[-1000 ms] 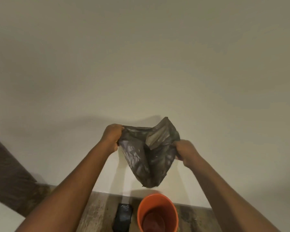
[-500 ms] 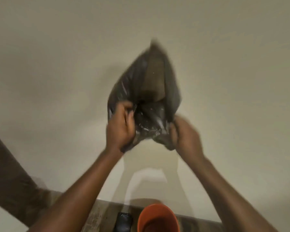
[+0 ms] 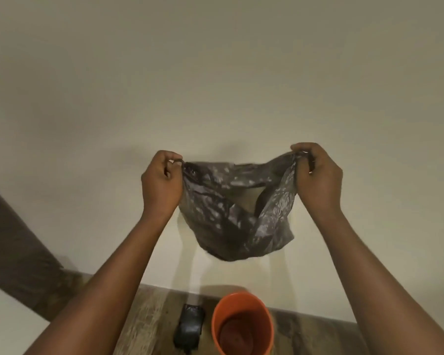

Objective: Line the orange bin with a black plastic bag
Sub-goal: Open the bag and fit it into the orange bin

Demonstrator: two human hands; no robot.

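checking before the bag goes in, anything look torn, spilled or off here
Nothing stands out. The black bag is crumpled but shows no visible tear, its mouth stretched between the left hand and right hand. The orange bin stands upright on the floor, unlined, beside a small dark bundle.

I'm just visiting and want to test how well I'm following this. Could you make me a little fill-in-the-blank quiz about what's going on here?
1. Both the left hand and the right hand grip the crinkled black plastic bag by its ____ edge.
2. The bag hangs in the air ____ the round orange plastic bin.
3. The bin stands on the ____.
4. The small dark bundle lies to the bin's ____.

Missing words: top; above; floor; left
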